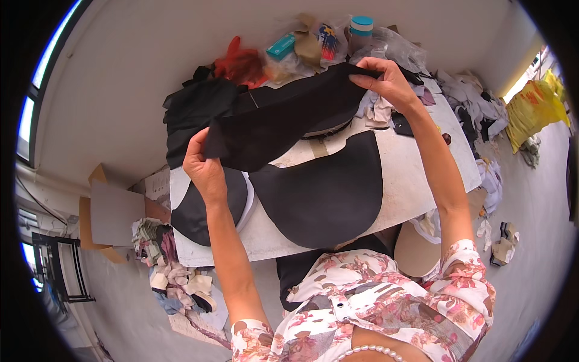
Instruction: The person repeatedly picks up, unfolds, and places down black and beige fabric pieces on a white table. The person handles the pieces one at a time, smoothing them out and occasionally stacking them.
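Head view: a person at a white table (410,175), both arms reaching out over it. Black cloth (265,133) held up between the hands, above the far half of the table, in front of a heap of dark fabric (196,111). Left hand (207,172) closed, pinching the cloth's near left corner between thumb and fingers. Right hand (389,83) also closed, thumb and fingers pinching the far right end.

Handling, as judged: light, soft and limp, with a smooth matte face; not fragile, might slide a little on itself. It droops along its lower edge, so one grip would probably let it fold. Best hold looks to be a pinch at each end, lightly stretched, as here.

Direction: long axis runs aslant, from the left hand, low and nearer the person, up to the right hand, higher and farther off. Right end points away and rightward, a short tip showing past the thumb. Broad face tilts toward the wearer.

Beneath and nearer: a curved black panel (325,193) flat on the table, rounded edge toward the person. Beside it, left, another black piece (196,211) with a white edge showing.
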A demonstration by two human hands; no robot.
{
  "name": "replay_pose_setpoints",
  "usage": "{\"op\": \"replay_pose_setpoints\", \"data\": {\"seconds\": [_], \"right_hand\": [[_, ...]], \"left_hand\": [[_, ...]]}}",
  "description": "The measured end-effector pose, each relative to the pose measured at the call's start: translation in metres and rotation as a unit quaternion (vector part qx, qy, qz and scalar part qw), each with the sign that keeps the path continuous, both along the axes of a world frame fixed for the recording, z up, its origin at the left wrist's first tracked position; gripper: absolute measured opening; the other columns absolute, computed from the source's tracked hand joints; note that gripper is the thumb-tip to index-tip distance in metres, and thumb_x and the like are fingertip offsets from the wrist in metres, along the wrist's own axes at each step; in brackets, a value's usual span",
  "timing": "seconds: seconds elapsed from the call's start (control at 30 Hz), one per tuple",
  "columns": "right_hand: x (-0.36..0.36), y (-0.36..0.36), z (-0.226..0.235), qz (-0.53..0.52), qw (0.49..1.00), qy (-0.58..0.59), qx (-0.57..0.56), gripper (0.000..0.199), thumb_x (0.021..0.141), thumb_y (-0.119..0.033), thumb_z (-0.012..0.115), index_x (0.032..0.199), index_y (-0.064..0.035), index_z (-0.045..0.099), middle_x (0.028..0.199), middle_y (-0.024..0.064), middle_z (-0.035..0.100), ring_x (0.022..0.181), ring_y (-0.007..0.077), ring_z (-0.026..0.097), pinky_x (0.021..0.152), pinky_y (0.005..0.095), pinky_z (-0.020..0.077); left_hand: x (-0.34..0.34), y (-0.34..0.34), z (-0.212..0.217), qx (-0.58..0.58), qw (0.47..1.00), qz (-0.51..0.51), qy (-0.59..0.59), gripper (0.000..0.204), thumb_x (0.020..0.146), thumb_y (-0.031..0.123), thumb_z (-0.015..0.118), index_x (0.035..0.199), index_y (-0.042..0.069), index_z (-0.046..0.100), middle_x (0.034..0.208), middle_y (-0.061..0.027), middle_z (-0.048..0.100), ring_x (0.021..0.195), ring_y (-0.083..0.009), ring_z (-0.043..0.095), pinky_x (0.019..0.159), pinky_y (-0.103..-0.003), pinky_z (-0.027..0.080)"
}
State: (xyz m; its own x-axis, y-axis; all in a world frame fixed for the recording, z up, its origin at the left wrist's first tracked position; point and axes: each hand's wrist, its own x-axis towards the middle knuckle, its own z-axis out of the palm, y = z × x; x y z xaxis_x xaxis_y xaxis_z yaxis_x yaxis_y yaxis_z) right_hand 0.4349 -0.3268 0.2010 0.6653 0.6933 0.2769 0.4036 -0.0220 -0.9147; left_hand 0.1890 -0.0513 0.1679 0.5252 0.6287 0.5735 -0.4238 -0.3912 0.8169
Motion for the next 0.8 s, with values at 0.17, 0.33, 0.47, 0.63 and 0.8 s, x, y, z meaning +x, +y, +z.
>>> {"op": "replay_pose_setpoints", "data": {"seconds": [0.17,0.33,0.47,0.63,0.8], "right_hand": [[-0.044,-0.009,0.004,-0.033,0.984,-0.033,0.173,0.025,0.095,-0.026,0.064,0.103,-0.0025,0.065,0.089,-0.0009,0.067,0.083,0.0043,0.060,0.076,0.0192,0.0486],[-0.075,-0.036,0.003,-0.008,0.987,0.037,0.155,0.028,0.096,-0.027,0.061,0.106,-0.0009,0.063,0.094,0.0002,0.067,0.085,0.0048,0.060,0.079,0.0204,0.0498],[-0.103,-0.059,-0.007,-0.004,0.988,0.089,0.127,0.027,0.096,-0.026,0.061,0.106,-0.0002,0.062,0.095,0.0008,0.066,0.086,0.0055,0.060,0.080,0.0204,0.0490],[-0.120,-0.071,-0.025,-0.003,0.982,0.166,0.094,0.027,0.096,-0.025,0.061,0.106,0.0002,0.061,0.095,0.0016,0.067,0.085,0.0056,0.060,0.078,0.0211,0.0497],[-0.111,-0.062,-0.053,-0.010,0.987,0.152,0.053,0.029,0.097,-0.027,0.060,0.106,0.0008,0.061,0.094,0.0013,0.067,0.083,0.0058,0.061,0.077,0.0206,0.0498]], "left_hand": [[-0.012,-0.012,0.008,-0.063,0.997,-0.006,-0.040,0.019,0.097,0.016,0.060,0.108,0.002,0.067,0.092,0.0025,0.067,0.073,0.0004,0.056,0.055,-0.015,0.038],[-0.050,-0.028,0.007,-0.137,0.979,-0.144,-0.043,0.024,0.099,0.014,0.055,0.118,0.001,0.061,0.113,-0.0060,0.067,0.096,-0.0102,0.065,0.079,-0.021,0.051],[-0.084,-0.036,-0.011,-0.193,0.962,-0.194,-0.014,0.031,0.100,0.014,0.051,0.127,0.000,0.055,0.121,-0.0097,0.064,0.109,-0.0162,0.062,0.096,-0.028,0.048],[-0.103,-0.042,-0.028,-0.247,0.944,-0.218,0.025,0.032,0.100,0.012,0.051,0.129,0.000,0.053,0.124,-0.0095,0.062,0.112,-0.0173,0.061,0.099,-0.030,0.047],[-0.085,-0.035,-0.055,-0.291,0.934,-0.200,0.057,0.025,0.099,0.011,0.054,0.120,0.000,0.061,0.114,-0.0072,0.067,0.100,-0.0120,0.065,0.088,-0.024,0.050]]}}
